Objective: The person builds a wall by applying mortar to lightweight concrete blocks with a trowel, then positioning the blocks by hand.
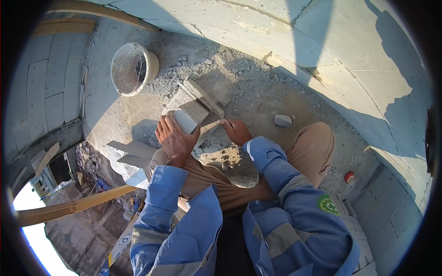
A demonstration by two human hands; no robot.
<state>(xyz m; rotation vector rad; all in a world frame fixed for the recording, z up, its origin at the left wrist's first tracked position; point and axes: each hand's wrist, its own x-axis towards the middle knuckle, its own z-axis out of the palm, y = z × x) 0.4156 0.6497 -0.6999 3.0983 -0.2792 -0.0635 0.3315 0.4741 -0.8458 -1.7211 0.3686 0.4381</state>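
Note:
My left hand [176, 139] presses on a small pale grey block [185, 121], fingers over its near side and thumb along its right corner. This block lies on a larger grey slab [202, 94] on the dusty floor. My right hand [237, 132] is closed just right of the block, its fingertips at the end of a thin, pale, wedge-shaped strip [211, 125]. Whether that strip is a blade or a block's edge I cannot make out. More block pieces lie beneath, between my knees, partly hidden by my hands.
A dirty white bucket [148, 69] stands at the upper left amid rubble. A broken block chunk [283, 120] and a red round object [349, 177] lie to the right. Block walls [304, 50] enclose the space. A wooden beam [78, 205] crosses near a drop at lower left.

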